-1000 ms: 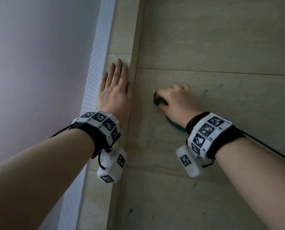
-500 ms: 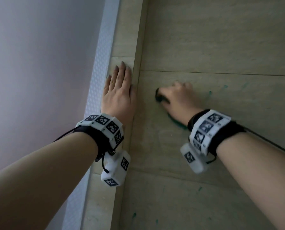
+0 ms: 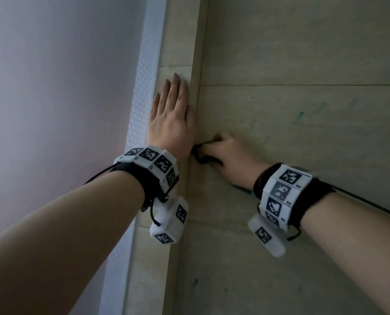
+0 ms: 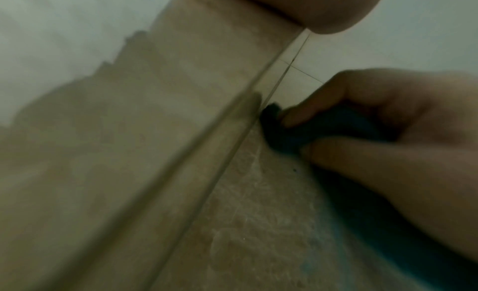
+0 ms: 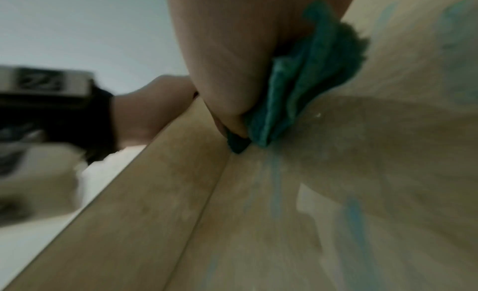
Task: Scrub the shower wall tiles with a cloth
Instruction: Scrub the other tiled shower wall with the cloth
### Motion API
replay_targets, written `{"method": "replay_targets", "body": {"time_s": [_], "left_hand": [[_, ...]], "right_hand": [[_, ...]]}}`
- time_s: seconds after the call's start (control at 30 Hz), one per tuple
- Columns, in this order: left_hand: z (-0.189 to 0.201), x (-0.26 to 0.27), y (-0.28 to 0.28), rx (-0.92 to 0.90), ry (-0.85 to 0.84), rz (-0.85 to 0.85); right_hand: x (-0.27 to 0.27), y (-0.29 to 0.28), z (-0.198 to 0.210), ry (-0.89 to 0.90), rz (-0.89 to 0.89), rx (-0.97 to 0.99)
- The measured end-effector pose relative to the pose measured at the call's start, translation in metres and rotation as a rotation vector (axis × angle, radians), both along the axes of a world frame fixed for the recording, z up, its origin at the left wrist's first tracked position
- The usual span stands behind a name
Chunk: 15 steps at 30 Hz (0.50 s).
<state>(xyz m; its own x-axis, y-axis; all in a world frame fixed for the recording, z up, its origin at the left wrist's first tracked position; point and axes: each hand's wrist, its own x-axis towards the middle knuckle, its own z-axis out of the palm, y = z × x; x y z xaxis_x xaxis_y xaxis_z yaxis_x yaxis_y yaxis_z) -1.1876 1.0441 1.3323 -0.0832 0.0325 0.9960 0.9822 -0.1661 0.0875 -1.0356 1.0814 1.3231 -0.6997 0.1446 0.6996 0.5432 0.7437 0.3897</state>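
My right hand (image 3: pixel 225 155) grips a bunched teal cloth (image 3: pixel 200 155) and presses it against the beige wall tiles (image 3: pixel 303 133), right beside the inner corner. The cloth (image 5: pixel 292 95) shows teal under the palm in the right wrist view, and dark between the curled fingers (image 4: pixel 310 115) in the left wrist view. My left hand (image 3: pixel 170 114) lies flat, fingers straight, on the narrow tiled strip (image 3: pixel 180 42) left of the corner. Teal smears (image 3: pixel 299 115) mark the tile to the right of the cloth.
A white dotted frame strip (image 3: pixel 141 92) runs up along the left of the tiled strip, with a pale lilac wall (image 3: pixel 53 87) beyond it. Horizontal grout lines (image 3: pixel 303 85) cross the tiles. More small teal specks (image 3: pixel 195 281) sit on the lower tile.
My right hand has slid the cloth left and a little down, into the corner next to the left wrist. The left hand stays flat on the strip.
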Motion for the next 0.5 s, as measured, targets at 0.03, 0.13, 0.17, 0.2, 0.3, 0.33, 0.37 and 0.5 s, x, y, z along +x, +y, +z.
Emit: {"method": "replay_targets", "body": {"time_s": [0.03, 0.13, 0.17, 0.2, 0.3, 0.33, 0.37, 0.5], "left_hand": [[0.000, 0.000, 0.000, 0.000, -0.003, -0.003], [-0.001, 0.000, 0.000, 0.009, 0.002, 0.005], [-0.001, 0.000, 0.001, 0.013, 0.005, 0.007], [-0.001, 0.000, 0.001, 0.016, 0.003, 0.006], [-0.001, 0.001, 0.001, 0.026, -0.010, 0.000], [-0.001, 0.002, 0.001, 0.025, -0.013, 0.000], [-0.001, 0.002, 0.001, 0.022, -0.012, -0.001], [0.000, 0.001, 0.001, 0.010, -0.009, -0.002]], "right_hand": [[0.002, 0.000, -0.011, -0.074, 0.001, 0.012], [0.003, -0.004, -0.039, -0.294, -0.033, 0.137], [0.003, 0.001, -0.043, -0.339, -0.015, 0.201], [0.002, 0.003, -0.043, -0.373, -0.015, 0.274], [-0.001, -0.014, -0.023, -0.382, -0.129, 0.341], [-0.001, -0.018, -0.014, -0.343, -0.211, 0.307], [0.002, -0.018, -0.004, -0.230, -0.248, 0.294], [0.001, -0.006, 0.022, 0.192, -0.170, 0.258]]}}
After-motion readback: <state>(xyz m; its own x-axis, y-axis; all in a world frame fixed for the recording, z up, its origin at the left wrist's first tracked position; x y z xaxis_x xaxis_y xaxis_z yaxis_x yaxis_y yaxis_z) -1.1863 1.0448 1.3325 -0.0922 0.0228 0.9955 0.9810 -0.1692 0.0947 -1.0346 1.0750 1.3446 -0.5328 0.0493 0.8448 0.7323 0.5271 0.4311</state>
